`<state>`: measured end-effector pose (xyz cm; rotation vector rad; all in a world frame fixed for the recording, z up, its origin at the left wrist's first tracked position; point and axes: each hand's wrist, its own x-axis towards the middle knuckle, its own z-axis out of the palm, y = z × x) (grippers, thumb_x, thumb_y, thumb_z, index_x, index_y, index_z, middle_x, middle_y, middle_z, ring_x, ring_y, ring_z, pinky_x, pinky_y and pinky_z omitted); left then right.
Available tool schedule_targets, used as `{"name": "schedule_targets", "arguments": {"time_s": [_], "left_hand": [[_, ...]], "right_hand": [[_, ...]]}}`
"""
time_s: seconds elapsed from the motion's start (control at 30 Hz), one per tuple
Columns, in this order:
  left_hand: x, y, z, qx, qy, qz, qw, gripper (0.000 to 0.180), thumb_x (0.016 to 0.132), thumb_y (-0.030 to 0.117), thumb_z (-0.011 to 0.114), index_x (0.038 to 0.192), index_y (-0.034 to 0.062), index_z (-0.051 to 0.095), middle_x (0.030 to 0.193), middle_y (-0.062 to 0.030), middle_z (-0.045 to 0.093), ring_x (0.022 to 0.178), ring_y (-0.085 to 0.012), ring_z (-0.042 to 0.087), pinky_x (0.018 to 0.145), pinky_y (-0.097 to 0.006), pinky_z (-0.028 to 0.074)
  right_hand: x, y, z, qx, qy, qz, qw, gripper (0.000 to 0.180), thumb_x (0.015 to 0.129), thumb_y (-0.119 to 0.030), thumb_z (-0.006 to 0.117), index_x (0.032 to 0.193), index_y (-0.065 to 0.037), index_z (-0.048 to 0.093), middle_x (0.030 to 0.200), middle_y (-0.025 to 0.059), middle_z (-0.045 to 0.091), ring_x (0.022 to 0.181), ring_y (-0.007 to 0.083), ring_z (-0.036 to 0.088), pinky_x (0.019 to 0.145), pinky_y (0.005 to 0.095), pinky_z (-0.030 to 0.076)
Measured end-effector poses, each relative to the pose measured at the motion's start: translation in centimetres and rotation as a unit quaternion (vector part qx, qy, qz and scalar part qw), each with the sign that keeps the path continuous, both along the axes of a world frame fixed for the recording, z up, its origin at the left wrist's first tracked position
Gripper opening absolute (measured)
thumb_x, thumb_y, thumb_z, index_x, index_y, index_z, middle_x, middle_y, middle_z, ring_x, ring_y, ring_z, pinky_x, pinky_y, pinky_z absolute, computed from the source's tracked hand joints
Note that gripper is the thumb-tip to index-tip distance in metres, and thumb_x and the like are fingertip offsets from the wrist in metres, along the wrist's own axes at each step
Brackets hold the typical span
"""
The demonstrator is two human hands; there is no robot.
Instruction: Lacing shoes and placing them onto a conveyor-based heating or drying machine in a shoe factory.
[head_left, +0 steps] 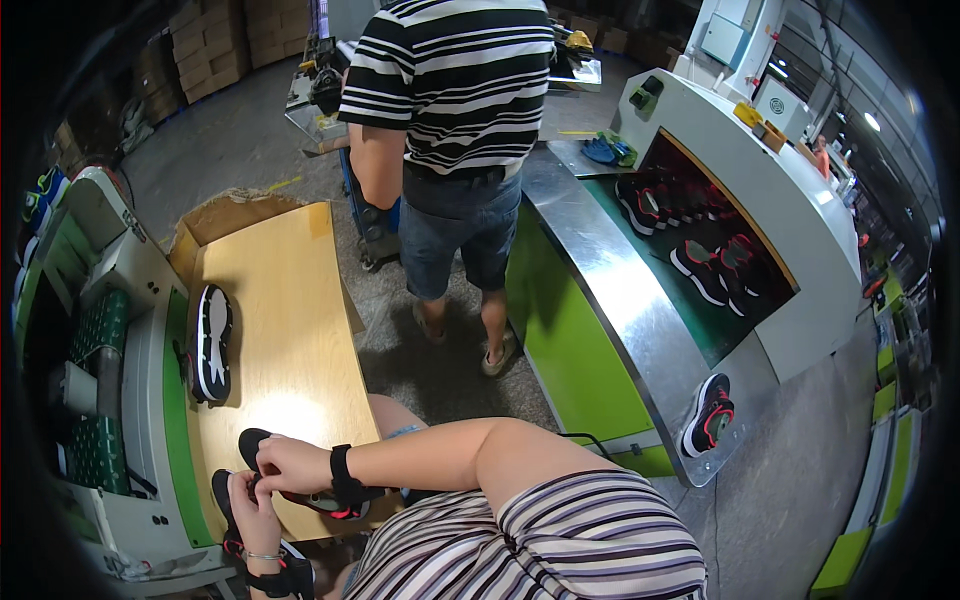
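Note:
At the near end of the wooden table, my left hand [254, 512] and my right hand [296, 464] meet with their fingertips pinched together. Whatever the fingers grip is small and hidden. Under and beside them are two dark sports shoes with red trim: one black shoe [254, 440] shows its toe past my right hand, its red-edged collar showing below my wrist. The other black shoe [222, 492] lies just left of my left hand. Farther up the table, a black shoe with a white sole [212, 345] lies on its side, sole partly facing up.
The wooden table [280, 300] borders a green-and-white machine [150, 290] on the left. Ahead stands a person in a striped shirt [465, 90]. To the right, a metal-edged conveyor [600, 270] carries several shoes out of a white housing; a single shoe [710, 415] sits at its near corner.

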<state>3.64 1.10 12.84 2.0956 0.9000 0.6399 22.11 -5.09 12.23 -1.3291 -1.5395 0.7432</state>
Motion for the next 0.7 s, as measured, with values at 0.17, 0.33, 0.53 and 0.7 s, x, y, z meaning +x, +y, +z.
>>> {"name": "schedule_targets", "arguments": {"time_s": [0.17,0.33,0.53,0.7], "left_hand": [[0.0,0.8,-0.6,-0.119,-0.017,0.007,0.993,0.005,0.100,0.005,0.055,0.101,0.0002,0.057,0.090,-0.0033,0.051,0.077,-0.0131,0.052,0.067,-0.028,0.045],[-0.7,0.4,1.7,-0.566,-0.163,0.042,0.807,0.007,0.102,0.019,0.063,0.100,0.0124,0.063,0.079,0.0063,0.056,0.070,-0.0070,0.052,0.059,-0.026,0.041],[-1.4,-1.2,0.9,-0.478,-0.179,0.020,0.860,0.012,0.101,0.018,0.063,0.105,0.0074,0.068,0.086,0.0043,0.063,0.076,-0.0065,0.056,0.063,-0.025,0.042],[0.7,-3.4,2.3,-0.247,-0.052,0.004,0.968,0.024,0.097,0.017,0.068,0.106,-0.0039,0.074,0.083,-0.0024,0.072,0.076,-0.0085,0.064,0.065,-0.024,0.047]], "right_hand": [[0.1,1.2,-2.5,0.024,-0.056,-0.048,0.997,0.020,0.078,-0.019,0.074,0.078,-0.002,0.065,0.085,0.0146,0.061,0.090,0.0347,0.059,0.080,0.0435,0.049],[0.2,0.1,-1.6,0.090,-0.065,-0.071,0.991,0.019,0.076,-0.016,0.074,0.083,-0.002,0.063,0.089,0.0142,0.061,0.094,0.0353,0.058,0.081,0.0442,0.048],[0.3,-2.4,1.2,0.069,-0.069,-0.012,0.995,0.024,0.080,-0.025,0.075,0.081,-0.003,0.067,0.085,0.0166,0.063,0.089,0.0369,0.058,0.079,0.0442,0.048],[1.2,-2.6,0.9,0.082,-0.106,0.017,0.991,0.020,0.081,-0.015,0.064,0.071,0.001,0.069,0.074,0.0251,0.063,0.070,0.0437,0.062,0.067,0.0497,0.051]]}}
